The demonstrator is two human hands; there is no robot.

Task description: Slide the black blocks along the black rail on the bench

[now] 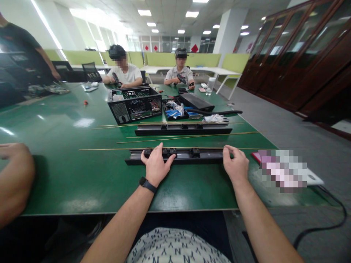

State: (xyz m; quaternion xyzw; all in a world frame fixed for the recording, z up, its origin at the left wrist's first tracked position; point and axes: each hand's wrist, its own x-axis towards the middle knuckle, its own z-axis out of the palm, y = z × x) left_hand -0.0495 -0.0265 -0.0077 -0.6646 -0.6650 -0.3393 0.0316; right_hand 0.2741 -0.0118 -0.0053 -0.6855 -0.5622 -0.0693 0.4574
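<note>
A long black rail [185, 159] lies across the green table in front of me, with several small black blocks, such as one near its middle [195, 152], sitting along its channel. My left hand [157, 166] rests over the left part of this rail with its fingers spread, touching the rail and the blocks. At the rail's right end, my right hand [236, 162] is closed in a pinch at a thin brass-coloured rod [109, 149]. This rod runs along the rail's far side and past both its ends. The exact contact at the right fingertips is hard to see.
Beyond lie a second black rail [178, 131] and more thin rods [142, 141]. Farther back are an open computer case [134, 106], a tray of gloves [175, 109] and a bottle [210, 87]. A pixelated flat object [285, 170] lies right. Another person's arm [16, 179] is left.
</note>
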